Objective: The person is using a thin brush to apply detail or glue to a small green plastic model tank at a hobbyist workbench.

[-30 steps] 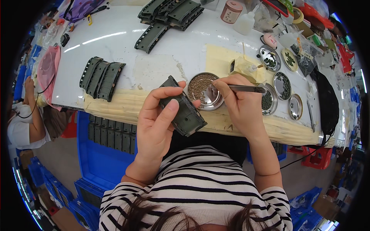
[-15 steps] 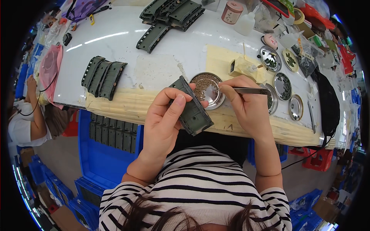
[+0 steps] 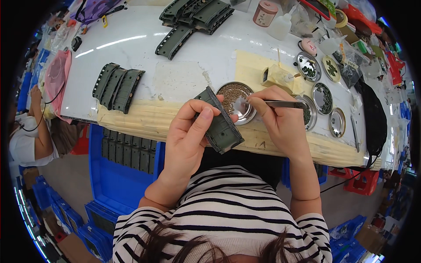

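My left hand (image 3: pixel 187 131) is closed on a dark green, slightly curved rectangular part (image 3: pixel 219 127), held tilted above the table's front edge. Along its side runs a ridged, toothed-looking rim. My right hand (image 3: pixel 280 120) pinches a pair of metal tweezers (image 3: pixel 285 104), whose back end sticks out to the right. The tweezers' tips lie close to a round metal dish (image 3: pixel 252 115) of small brown grains, just beyond the green part. Whether the tips hold anything is too small to tell.
Three similar green parts (image 3: pixel 117 87) lie at the left, with a stack (image 3: pixel 195 17) farther back. Several small dishes (image 3: pixel 323 98) with dark green pieces stand at the right, near a yellow block (image 3: pixel 277 79). Below the table is a blue crate (image 3: pixel 114 184) of parts. A person's arm (image 3: pixel 41 131) shows far left.
Both hands stay almost in place. The green part and the tweezers have shifted only very slightly.
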`<state>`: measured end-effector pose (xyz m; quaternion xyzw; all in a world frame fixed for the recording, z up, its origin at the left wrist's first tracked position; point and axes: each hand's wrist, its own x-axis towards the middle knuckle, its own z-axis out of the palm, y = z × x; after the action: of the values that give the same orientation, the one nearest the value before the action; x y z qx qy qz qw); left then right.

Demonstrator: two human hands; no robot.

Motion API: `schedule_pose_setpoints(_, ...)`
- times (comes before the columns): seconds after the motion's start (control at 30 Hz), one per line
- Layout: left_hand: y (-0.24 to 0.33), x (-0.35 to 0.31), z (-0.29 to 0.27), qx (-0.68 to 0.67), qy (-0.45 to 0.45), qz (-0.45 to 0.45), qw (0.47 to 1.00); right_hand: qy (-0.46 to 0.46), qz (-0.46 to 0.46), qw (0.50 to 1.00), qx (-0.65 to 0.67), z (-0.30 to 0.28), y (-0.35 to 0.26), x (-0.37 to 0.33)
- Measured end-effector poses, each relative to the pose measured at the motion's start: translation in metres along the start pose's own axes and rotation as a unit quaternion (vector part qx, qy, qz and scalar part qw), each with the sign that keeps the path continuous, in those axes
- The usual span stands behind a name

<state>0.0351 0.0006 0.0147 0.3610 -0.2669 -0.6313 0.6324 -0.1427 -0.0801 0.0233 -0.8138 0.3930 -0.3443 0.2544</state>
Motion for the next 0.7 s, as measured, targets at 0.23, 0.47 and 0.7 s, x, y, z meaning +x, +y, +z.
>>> schedule_pose_setpoints(0.23, -0.001, 0.001, -0.001, 0.054, -0.008, 0.001, 0.998, 0.031, -0.039, 0.996, 0.067, -0.008, -0.010, 0.002)
schedule_pose_setpoints(0.47, -0.002, 0.007, 0.011, 0.033, -0.064, -0.028, 0.997, 0.011, -0.109, 0.987, 0.117, -0.024, -0.033, -0.003)
schedule_pose_setpoints(0.7, -0.012, 0.010, 0.007, 0.063, -0.094, -0.040, 0.993, -0.003, -0.112, 0.990, 0.082, -0.026, -0.036, -0.006)
